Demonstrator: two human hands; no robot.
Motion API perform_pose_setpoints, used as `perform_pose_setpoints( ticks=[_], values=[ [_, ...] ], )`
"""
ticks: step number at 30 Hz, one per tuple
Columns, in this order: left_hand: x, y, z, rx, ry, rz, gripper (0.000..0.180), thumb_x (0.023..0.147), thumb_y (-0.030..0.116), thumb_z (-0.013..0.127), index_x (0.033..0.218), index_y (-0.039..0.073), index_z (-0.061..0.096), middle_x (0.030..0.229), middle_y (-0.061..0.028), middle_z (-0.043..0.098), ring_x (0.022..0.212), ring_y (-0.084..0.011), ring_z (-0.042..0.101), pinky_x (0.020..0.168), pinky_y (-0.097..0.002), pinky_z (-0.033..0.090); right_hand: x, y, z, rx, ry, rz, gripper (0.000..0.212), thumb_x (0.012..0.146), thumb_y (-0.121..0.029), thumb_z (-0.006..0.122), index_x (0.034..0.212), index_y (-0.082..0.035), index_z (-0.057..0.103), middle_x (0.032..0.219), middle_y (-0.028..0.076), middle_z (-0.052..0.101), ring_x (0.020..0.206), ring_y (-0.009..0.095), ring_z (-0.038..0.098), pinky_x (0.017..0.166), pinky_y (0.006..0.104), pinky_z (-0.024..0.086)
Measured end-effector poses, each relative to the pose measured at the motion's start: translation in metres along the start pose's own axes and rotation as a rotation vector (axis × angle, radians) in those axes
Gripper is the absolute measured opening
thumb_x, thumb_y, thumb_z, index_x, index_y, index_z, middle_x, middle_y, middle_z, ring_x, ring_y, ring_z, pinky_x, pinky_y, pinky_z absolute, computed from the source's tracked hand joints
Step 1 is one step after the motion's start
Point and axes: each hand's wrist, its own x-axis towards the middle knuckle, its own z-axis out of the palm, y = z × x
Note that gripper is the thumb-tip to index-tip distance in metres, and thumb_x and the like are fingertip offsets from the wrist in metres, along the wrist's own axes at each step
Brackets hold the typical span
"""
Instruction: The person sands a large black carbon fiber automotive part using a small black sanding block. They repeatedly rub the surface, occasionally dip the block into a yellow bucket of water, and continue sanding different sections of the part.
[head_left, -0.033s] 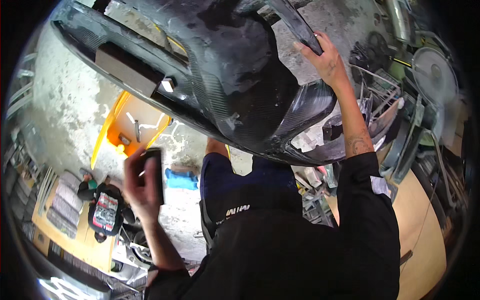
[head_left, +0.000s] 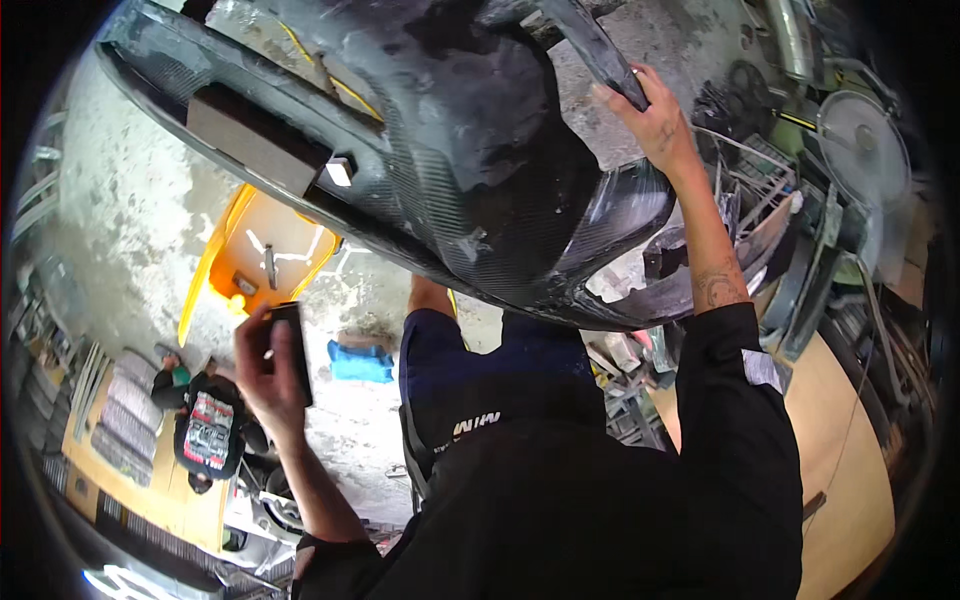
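Note:
A large black car body panel (head_left: 470,130), probably a bumper, with carbon-fibre weave and dull, whitish patches, fills the upper middle in front of me. My right hand (head_left: 655,120) is closed around a narrow dark bar of it at the upper right. In my left hand (head_left: 268,375) is a dark flat block (head_left: 291,350), held upright, apart from the panel. A longer dark brown block (head_left: 250,138) lies along the panel's left ledge, with a small white-faced piece (head_left: 341,171) beside its end.
Below the panel's left side is an orange-yellow container (head_left: 225,265). A folded blue cloth (head_left: 360,362) lies on the concrete floor. At the left, another person (head_left: 210,425) is by a wooden table (head_left: 190,505). Frames, a round fan-like disc (head_left: 862,135) and scrap parts crowd the right.
My left hand, with the dark block, has shifted slightly left. My right hand stays on the bar.

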Motion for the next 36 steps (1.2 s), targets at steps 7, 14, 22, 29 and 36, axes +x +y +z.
perform_pose_setpoints(
  ticks=[7, 14, 22, 29, 36],
  values=[
    [0.130, -0.382, 0.016, 0.446, 0.081, -0.087, 0.036, 0.101, 0.026, 0.068, 0.132, 0.007, 0.065, 0.098, -0.0160, 0.073, 0.084, -0.0298, 0.070, 0.076, -0.0412, 0.055, 0.001, -0.004, 0.000, 0.021, -0.034, 0.089, 0.053, 0.096, -0.046, 0.070, 0.125, -0.002, 0.066, 0.085, 0.004, 0.060, 0.073, 0.011, 0.056, 0.069, 0.0294, 0.047],
    [0.250, -0.617, 0.025, 1.071, -0.042, -0.012, 0.027, 0.096, 0.020, 0.061, 0.111, 0.002, 0.073, 0.105, -0.0190, 0.076, 0.097, -0.0374, 0.073, 0.086, -0.0500, 0.055, 0.004, 0.000, 0.013, 0.124, -0.046, 0.202, 0.064, 0.092, -0.058, 0.067, 0.127, -0.004, 0.066, 0.081, 0.002, 0.060, 0.058, 0.012, 0.055, 0.055, 0.0289, 0.046],
    [0.190, -0.529, 0.089, 0.502, -0.067, 0.077, 0.029, 0.101, 0.021, 0.056, 0.105, -0.001, 0.074, 0.102, -0.0187, 0.075, 0.090, -0.0338, 0.070, 0.083, -0.0478, 0.053, -0.004, -0.016, 0.002, 0.023, -0.034, 0.238, 0.069, 0.092, -0.061, 0.067, 0.133, -0.006, 0.064, 0.083, 0.003, 0.060, 0.063, 0.011, 0.057, 0.053, 0.0287, 0.048],
    [0.072, -0.174, 0.028, -0.010, 0.231, 0.137, 0.041, 0.107, 0.021, 0.065, 0.140, -0.003, 0.059, 0.120, -0.0165, 0.071, 0.107, -0.0231, 0.068, 0.093, -0.0351, 0.054, -0.001, 0.013, -0.002, -0.022, -0.048, 0.018, 0.061, 0.096, -0.051, 0.066, 0.127, 0.002, 0.065, 0.100, 0.011, 0.066, 0.078, 0.018, 0.062, 0.073, 0.0318, 0.051],
    [-0.035, 0.068, 0.153, -0.150, -0.084, 0.601, 0.038, 0.090, -0.004, 0.075, 0.127, -0.001, 0.065, 0.111, -0.0189, 0.071, 0.100, -0.0303, 0.072, 0.085, -0.0386, 0.058, -0.001, 0.058, -0.004, -0.343, -0.017, -0.497, 0.032, 0.103, -0.023, 0.062, 0.134, -0.020, 0.067, 0.122, 0.017, 0.064, 0.108, 0.037, 0.065, 0.098, 0.0411, 0.051]
  ],
)
